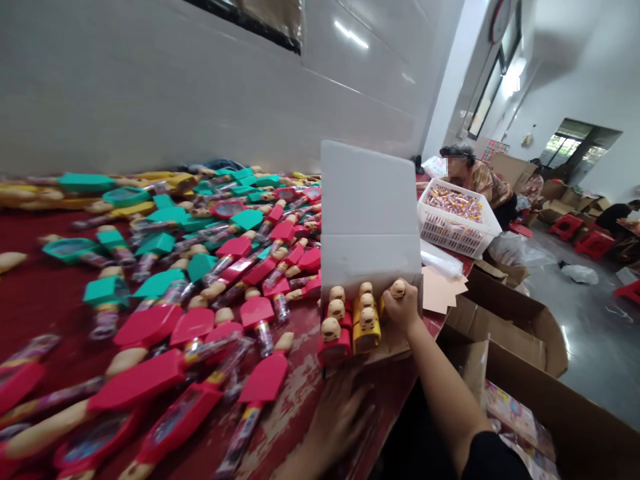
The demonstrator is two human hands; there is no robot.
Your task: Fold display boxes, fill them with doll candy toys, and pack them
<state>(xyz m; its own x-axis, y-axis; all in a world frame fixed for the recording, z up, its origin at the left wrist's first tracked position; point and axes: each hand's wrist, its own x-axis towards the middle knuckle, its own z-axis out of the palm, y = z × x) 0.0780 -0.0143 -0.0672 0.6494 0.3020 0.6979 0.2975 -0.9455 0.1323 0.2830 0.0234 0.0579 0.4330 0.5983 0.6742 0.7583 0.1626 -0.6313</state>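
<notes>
An upright-lidded white cardboard box (371,253) stands on the red table. Inside it are a row of red bear-headed toys (336,329) at the left and a row of yellow bear-headed toys (367,323) in the middle. My right hand (404,308) reaches into the right side of the box, its fingers closed around another bear-headed toy (398,289), whose lower part is hidden. Just in front of the box, my left hand (341,417) lies low over the tabletop, fingers stretched out and slightly blurred, holding nothing.
Many red toys (264,378) and green toys (160,285) with clear tubes cover the table (295,410) to the left. Beyond the box stands a white basket (450,230) of small wrapped pieces. A person (483,177) sits behind it. Open cartons (520,373) fill the right side.
</notes>
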